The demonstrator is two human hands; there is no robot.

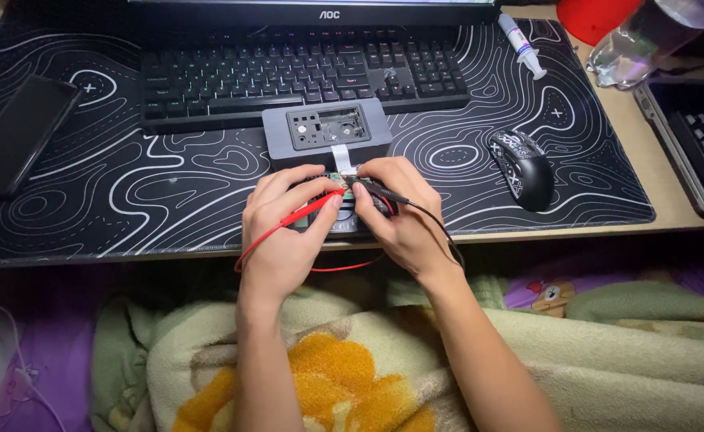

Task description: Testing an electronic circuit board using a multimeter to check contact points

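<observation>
My left hand [288, 224] holds a red test probe [308, 210], its tip resting on a small circuit board [341, 177] near the desk's front edge. From the other side, my right hand [396, 210] pinches a black probe [384, 192] against the same board. A flat white ribbon cable [341, 156] links the board to a grey opened device case [326, 130] just behind it. Red wire [344, 268] and black wire [448, 236] trail down over the desk edge. A dark meter body under my hands is mostly hidden.
A black patterned desk mat [168, 192] covers the desk, with a black keyboard [304, 72] behind the case, a black mouse [522, 168] right, a dark phone [17, 132] left, a syringe tube [521, 44], a clear bottle [640, 44], and a blanket [352, 368] on my lap.
</observation>
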